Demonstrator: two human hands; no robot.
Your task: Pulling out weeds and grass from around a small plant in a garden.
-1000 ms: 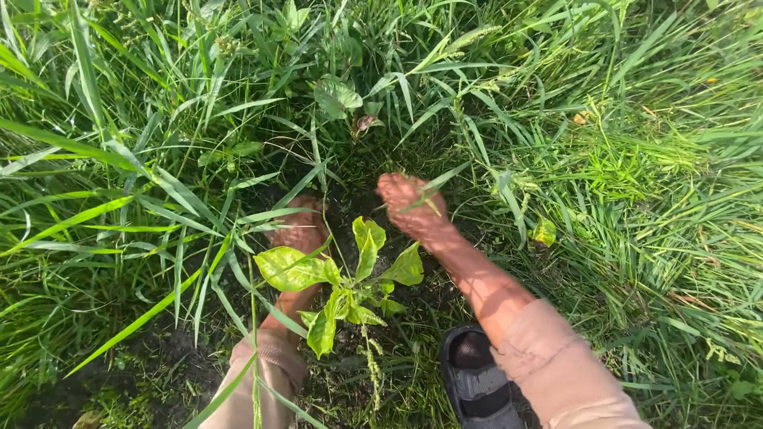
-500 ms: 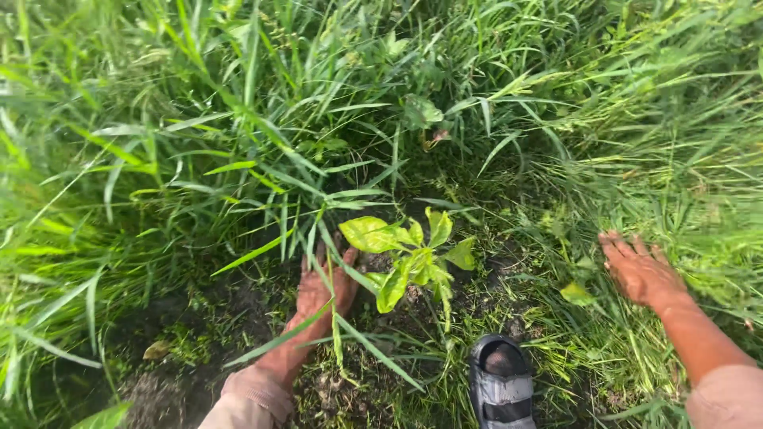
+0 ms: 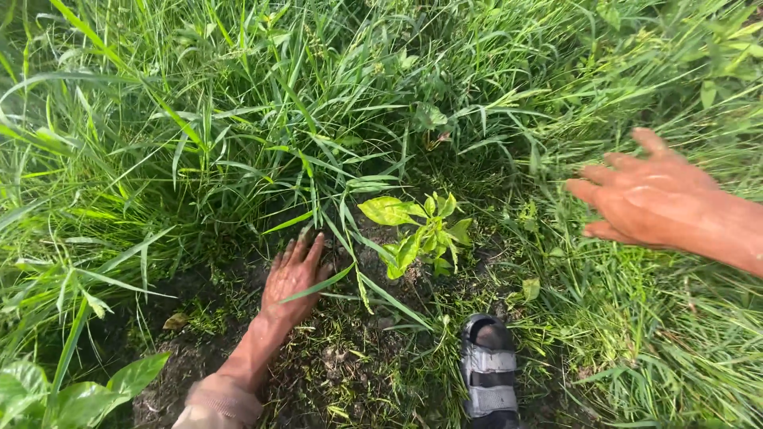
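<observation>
Seedling (image 3: 420, 232) stem grass-hidden; left hand (image 3: 292, 274) flat on soil (image 3: 350, 373), right hand (image 3: 648, 199) spread, empty.

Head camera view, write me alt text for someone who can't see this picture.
A person's left hand lies flat, fingers spread, on dark soil beside a small yellow-green leafy seedling, while the right hand hangs open and empty above tall green grass. A grey strapped sandal shows at the bottom edge.

Small yellow-green seedling (image 3: 421, 230) upright in dark soil, tall grass around.
</observation>
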